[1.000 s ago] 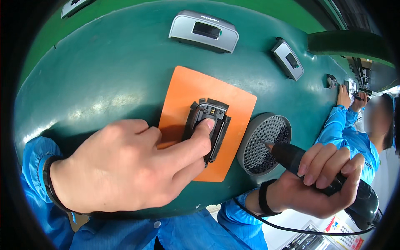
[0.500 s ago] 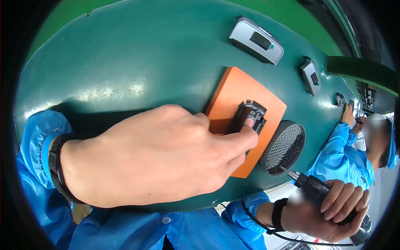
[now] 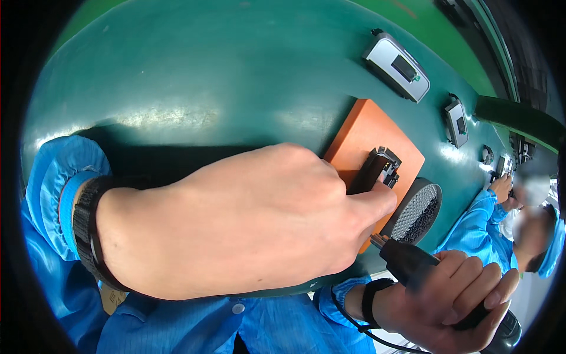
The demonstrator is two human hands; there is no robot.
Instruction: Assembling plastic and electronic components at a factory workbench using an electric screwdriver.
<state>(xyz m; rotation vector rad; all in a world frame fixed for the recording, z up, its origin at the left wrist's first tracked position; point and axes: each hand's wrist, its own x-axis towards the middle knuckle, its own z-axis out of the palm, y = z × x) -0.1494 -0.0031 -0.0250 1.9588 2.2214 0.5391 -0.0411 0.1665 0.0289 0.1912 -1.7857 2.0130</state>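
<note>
My left hand (image 3: 277,218) reaches across the bench, its fingers closed on a small black plastic housing (image 3: 370,171) with exposed inner parts at one end. That housing rests on an orange block (image 3: 377,127), and my hand hides part of it. In my right hand (image 3: 451,301) is a black electric screwdriver (image 3: 407,259), gripped around its body. Its metal tip points up and left, close to my left fingers. Just right of the block sits a round grey dish (image 3: 438,206) with a dimpled bottom and many small dark screws.
On the green bench (image 3: 236,71) stand a silver-and-black device (image 3: 396,66) and, farther right, a similar one (image 3: 456,122). A co-worker in blue (image 3: 471,221) works at the far right. A cable hangs by my right wrist, and a dark green bar (image 3: 519,121) crosses the upper right.
The screwdriver tip has moved from over the screw dish leftward, near my left fingers. The bench things sit farther right in the picture. My left hand keeps hold of the black housing.
</note>
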